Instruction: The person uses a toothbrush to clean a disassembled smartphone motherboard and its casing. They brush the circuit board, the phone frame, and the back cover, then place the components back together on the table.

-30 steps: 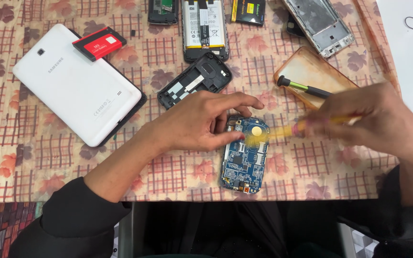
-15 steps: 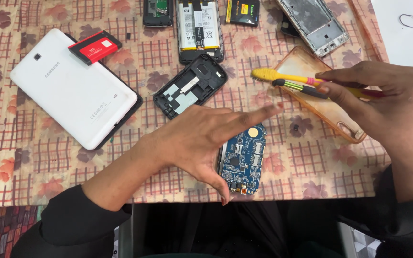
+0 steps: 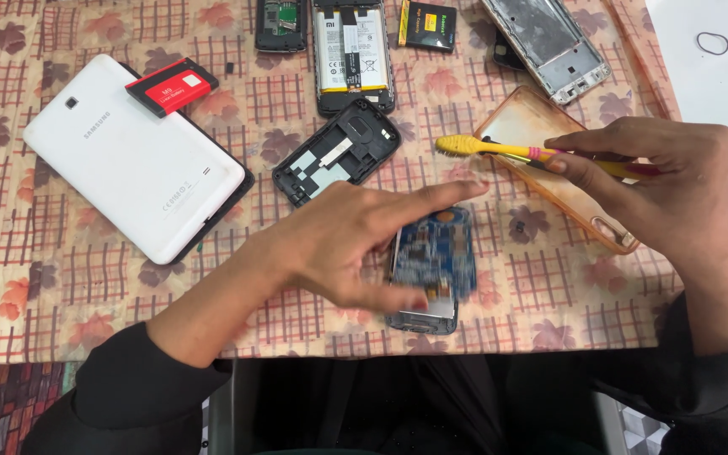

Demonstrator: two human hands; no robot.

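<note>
Left hand (image 3: 355,244) spread open, thumb touching the board (image 3: 431,265); right hand (image 3: 663,181) pinching a toothbrush (image 3: 499,150) over the bench (image 3: 61,295).

The left hand (image 3: 355,244) is blurred and hides the left edge of the blue board (image 3: 436,261). The right hand (image 3: 667,181) covers the toothbrush (image 3: 499,150) handle's end. The far phones (image 3: 351,50) are cut off by the picture's edge.
</note>
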